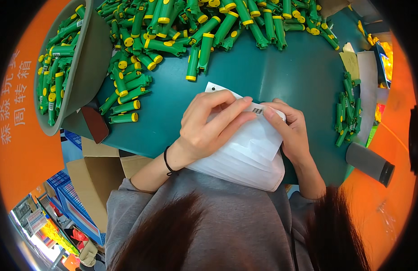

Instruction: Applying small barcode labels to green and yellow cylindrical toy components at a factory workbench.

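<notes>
A stack of white, glossy sticker sheets [249,149] rests against my front at the table's near edge, its sheets fanned and curling at the bottom. A small barcode sticker [257,110] shows near its top edge. My left hand [211,119], with a black band at the wrist, lies over the stack's upper left, its thumb and fingertips drawn together beside the barcode sticker. My right hand [290,128] grips the stack's upper right corner, thumb on top and fingers behind. Green tubes with yellow caps [204,52] lie piled on the table beyond my hands.
A grey-green tub [89,67] full of similar tubes leans at the left. Several more tubes [348,110] lie at the right, near a dark grey cylinder [369,162]. A brown block [94,124] and an opened cardboard box [94,180] are at the left edge of the green table [285,77].
</notes>
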Demonstrator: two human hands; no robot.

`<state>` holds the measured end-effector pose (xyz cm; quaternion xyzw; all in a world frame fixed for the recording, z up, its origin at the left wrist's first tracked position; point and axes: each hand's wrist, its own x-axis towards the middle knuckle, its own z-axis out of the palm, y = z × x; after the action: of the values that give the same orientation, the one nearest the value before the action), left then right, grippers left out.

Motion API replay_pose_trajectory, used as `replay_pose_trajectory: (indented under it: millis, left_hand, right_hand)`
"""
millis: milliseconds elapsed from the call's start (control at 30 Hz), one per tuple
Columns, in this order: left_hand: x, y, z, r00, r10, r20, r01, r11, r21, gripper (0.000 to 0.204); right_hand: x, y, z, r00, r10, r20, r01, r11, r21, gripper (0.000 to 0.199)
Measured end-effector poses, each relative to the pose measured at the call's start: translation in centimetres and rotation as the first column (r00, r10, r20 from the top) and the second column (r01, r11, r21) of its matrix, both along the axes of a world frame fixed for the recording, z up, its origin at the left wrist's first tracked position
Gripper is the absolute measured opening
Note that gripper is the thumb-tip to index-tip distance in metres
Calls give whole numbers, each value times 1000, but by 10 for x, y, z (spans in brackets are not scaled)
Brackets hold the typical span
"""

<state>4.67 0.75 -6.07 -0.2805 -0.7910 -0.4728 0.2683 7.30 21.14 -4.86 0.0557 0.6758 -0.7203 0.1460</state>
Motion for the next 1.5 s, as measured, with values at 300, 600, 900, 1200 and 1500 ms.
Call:
replay_pose_trajectory:
  millis: [300, 600, 900, 1200, 1500]
  left_hand:
    - [0, 6, -3, 982, -90, 167, 70, 990, 121, 27]
    - [-7, 3, -8, 987, -82, 135, 82, 997, 8, 19]
    - [-13, -9, -15, 825, -140, 547, 71, 987, 146, 9]
    - [-16, -13, -19, 813, -181, 553, 60, 972, 229, 11]
    - [-13, -2, 36, 836, -311, 452, 128, 911, 391, 12]
  right_hand:
    - [-1, -2, 1, 967, 54, -247, 2, 975, 223, 18]
    - [-12, -3, -4, 908, 152, -390, 35, 901, 433, 16]
    - [-114, 22, -5, 817, 79, -571, 314, 770, 556, 24]
    - [-146, 49, 25, 986, 28, -165, 73, 814, 576, 31]
    - [-16, 12, 10, 985, -85, -151, 67, 990, -126, 32]
